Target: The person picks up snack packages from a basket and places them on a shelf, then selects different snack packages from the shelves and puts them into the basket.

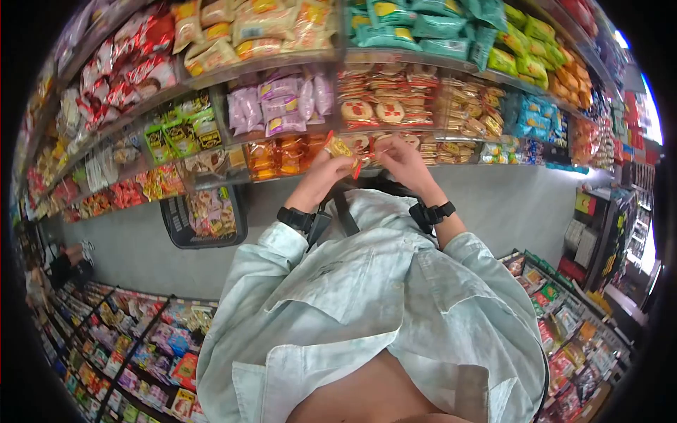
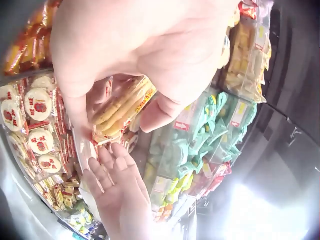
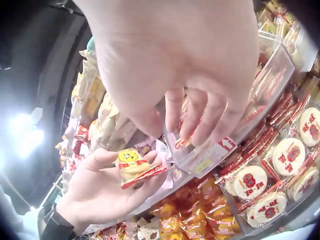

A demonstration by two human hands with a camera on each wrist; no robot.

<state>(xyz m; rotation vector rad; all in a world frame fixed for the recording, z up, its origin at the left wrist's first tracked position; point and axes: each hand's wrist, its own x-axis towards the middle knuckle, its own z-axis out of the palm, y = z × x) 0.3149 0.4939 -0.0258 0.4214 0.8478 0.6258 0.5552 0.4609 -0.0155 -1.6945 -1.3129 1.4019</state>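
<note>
My left hand (image 1: 324, 178) grips a small packet of rice crackers (image 1: 340, 147) in a clear, yellow and red wrapper. In the left wrist view, several long pale crackers show through the packet (image 2: 122, 110), between thumb and fingers. To its right, my right hand (image 1: 407, 166) reaches up to the shelf front, at a clear bin (image 3: 202, 165) with red-edged packets inside. Its fingers (image 3: 197, 112) hang loosely over the bin's edge. The left wrist view shows that palm facing up, with nothing in it. Round rice crackers (image 3: 287, 156) in red-edged wrappers fill the neighbouring bin.
Purple packets (image 1: 282, 102) and orange-wrapped sweets (image 1: 282, 155) sit in bins on the left. Teal packets (image 1: 416, 28) lie on the shelf above. A black basket (image 1: 171, 229) with snacks stands on the grey floor (image 1: 493, 204); low display racks (image 1: 134, 345) stand behind the person.
</note>
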